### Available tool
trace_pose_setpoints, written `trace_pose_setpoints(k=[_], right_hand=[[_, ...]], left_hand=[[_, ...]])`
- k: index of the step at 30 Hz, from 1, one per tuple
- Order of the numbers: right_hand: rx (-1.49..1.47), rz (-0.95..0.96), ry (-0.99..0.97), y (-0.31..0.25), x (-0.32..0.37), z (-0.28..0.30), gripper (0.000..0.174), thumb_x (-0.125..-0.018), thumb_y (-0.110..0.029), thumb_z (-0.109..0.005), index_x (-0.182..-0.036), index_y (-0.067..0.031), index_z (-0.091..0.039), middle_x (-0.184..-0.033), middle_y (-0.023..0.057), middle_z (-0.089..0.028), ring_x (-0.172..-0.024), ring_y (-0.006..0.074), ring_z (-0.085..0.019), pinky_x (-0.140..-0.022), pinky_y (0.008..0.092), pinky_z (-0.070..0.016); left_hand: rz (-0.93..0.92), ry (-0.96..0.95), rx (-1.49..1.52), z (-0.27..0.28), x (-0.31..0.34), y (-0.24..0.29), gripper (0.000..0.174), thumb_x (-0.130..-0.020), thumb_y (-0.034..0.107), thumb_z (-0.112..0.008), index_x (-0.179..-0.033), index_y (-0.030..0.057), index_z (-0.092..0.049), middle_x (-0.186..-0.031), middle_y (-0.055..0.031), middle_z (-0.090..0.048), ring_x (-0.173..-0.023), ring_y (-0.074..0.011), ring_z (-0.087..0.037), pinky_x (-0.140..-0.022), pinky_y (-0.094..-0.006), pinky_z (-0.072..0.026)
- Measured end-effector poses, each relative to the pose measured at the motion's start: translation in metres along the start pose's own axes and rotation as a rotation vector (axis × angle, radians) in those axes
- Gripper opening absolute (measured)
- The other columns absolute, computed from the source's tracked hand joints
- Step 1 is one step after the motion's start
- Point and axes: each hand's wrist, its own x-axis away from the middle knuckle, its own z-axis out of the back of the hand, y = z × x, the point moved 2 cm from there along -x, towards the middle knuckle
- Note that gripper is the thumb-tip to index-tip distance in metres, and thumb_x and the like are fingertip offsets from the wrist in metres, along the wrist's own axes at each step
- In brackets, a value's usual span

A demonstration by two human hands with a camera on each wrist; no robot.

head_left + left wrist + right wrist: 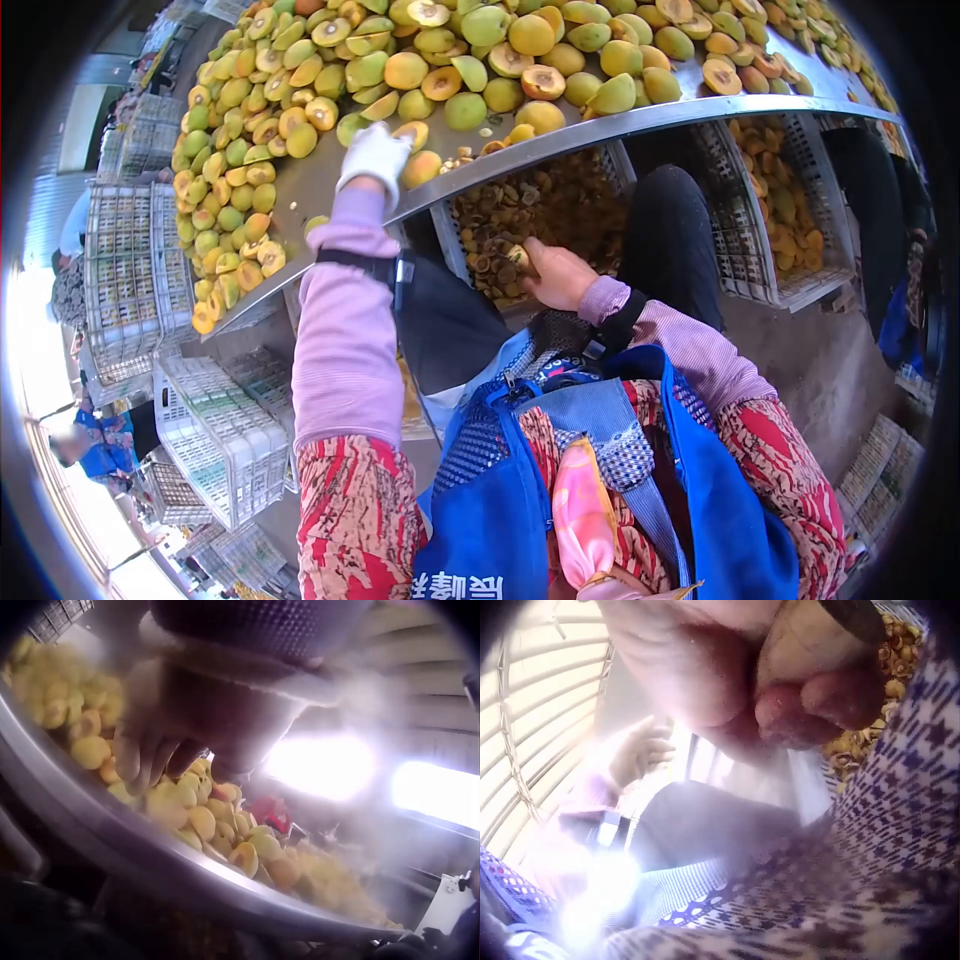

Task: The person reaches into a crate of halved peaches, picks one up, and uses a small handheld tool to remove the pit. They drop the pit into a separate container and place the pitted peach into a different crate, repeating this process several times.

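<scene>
While the left hand (375,155) touches fruit (421,167) on the table (318,188), the curled right hand (558,276) hovers over the crate (452,245) beneath; grips unclear.

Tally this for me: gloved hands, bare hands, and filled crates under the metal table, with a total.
Gloved hands: 1, the left hand
Bare hands: 1, the right hand
Filled crates: 2, the crate of pits and the crate of fruit halves
Total: 4

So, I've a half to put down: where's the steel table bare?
Bare grey steel table shows beside the white-gloved left hand, between the yellow-green fruit band along its edge and the central heap. Beyond, fruit crowds everything.
</scene>
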Motion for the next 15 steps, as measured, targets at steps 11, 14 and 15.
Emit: trace_pose_setpoints(k=[11, 14, 15], right_hand=[[-0.885, 0.197, 0.135, -0.022, -0.002, 0.017, 0.026, -0.086, -0.025, -0.057, -0.097, -0.0052, -0.044, -0.07, 0.0058, -0.052, -0.056, 0.0138, -0.05, -0.049, 0.0286, -0.0412], [-1.018, 0.179, 0.062, -0.046, 0.014, 0.033, 0.025, -0.089, -0.026, -0.054, -0.097, -0.007, -0.041, -0.065, 0.0008, -0.047, -0.044, 0.0055, -0.039, -0.037, 0.0225, -0.0325], [-1.02, 0.145, 0.029, -0.049, 0.017, 0.03, 0.025, -0.089, -0.026, -0.054, -0.097, -0.0065, -0.041, -0.065, 0.0008, -0.048, -0.045, 0.0059, -0.04, -0.039, 0.0224, -0.0344]], left_hand=[[-0.222, -0.016, 1.13, 0.012, 0.077, 0.037, 0.033, -0.069, -0.005, -0.061, -0.102, -0.0027, -0.057, -0.095, -0.0085, -0.061, -0.085, -0.0155, -0.06, -0.076, -0.0261, -0.0489], [-0.178, -0.12, 1.481, -0.009, 0.139, 0.047, 0.024, -0.075, -0.001, -0.058, -0.1, -0.0002, -0.059, -0.091, -0.0067, -0.062, -0.08, -0.013, -0.059, -0.07, -0.0231, -0.0487], [-0.096, -0.029, 1.592, -0.02, 0.156, 0.053, 0.021, -0.08, 0.008, -0.058, -0.099, -0.0002, -0.059, -0.09, -0.0068, -0.061, -0.079, -0.0137, -0.058, -0.07, -0.0245, -0.0486]])
